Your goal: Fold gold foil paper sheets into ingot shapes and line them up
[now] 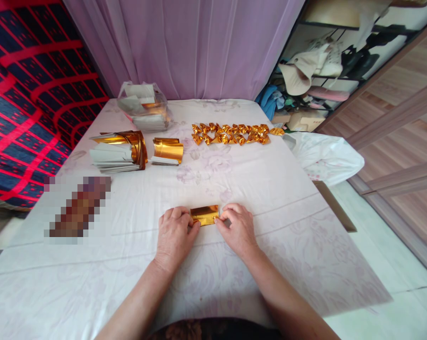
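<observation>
Between my two hands lies a shiny gold foil paper sheet point(205, 214), just above the tablecloth near the table's middle. My left hand point(176, 231) pinches its left end between thumb and fingers. At the right end, the thumb and fingers of my right hand point(237, 226) are closed on the sheet as well. Its near edge looks curled or folded over. Farther off, a small stack of gold foil paper point(168, 150) stands beside a larger curved stack point(119, 153) with pale backs. Rows of folded gold foil pieces point(234, 134) lie at the back right.
A clear plastic bag point(144, 106) of paper stands at the table's back left. Some blurred-out item point(81, 208) lies at the left. The floral-cloth table point(128, 274) ends at the right near a white plastic bag point(327, 158) and a shelf with caps and shoes point(316, 66).
</observation>
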`<state>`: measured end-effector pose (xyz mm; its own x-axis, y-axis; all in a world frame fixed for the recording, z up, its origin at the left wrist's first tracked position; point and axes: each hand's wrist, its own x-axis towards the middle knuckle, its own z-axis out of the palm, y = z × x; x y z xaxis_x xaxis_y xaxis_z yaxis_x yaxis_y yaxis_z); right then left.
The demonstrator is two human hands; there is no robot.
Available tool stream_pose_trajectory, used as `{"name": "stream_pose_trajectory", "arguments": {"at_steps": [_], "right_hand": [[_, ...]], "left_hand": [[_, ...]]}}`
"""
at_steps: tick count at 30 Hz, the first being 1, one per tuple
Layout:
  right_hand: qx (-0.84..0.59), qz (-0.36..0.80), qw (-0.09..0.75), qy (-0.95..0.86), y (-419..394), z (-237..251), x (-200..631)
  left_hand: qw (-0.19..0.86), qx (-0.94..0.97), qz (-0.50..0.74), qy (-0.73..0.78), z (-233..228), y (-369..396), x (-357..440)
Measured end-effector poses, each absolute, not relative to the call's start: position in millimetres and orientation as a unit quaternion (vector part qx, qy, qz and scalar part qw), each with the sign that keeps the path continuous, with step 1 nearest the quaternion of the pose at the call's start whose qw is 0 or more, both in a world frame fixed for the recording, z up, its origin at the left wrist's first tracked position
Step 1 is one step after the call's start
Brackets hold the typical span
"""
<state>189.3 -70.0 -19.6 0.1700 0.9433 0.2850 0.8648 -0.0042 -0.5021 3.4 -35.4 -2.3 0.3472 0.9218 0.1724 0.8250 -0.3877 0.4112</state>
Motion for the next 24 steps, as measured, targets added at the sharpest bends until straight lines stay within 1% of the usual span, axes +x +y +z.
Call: {"name": "stream_pose_trajectory", "arguments": {"at_steps": [13,24], "right_hand": [[-0.709,0.066,0.3,-0.635,-69.4,-21.3,189.1],[-0.695,0.095,0.309,-0.642,-72.2,-16.4,188.2]], "left_hand": [[0.119,0.807,0.165,0.555,0.8,-36.9,5.2],[0.119,0.799,0.178,0.562,-2.3,-38.4,4.7]]}}
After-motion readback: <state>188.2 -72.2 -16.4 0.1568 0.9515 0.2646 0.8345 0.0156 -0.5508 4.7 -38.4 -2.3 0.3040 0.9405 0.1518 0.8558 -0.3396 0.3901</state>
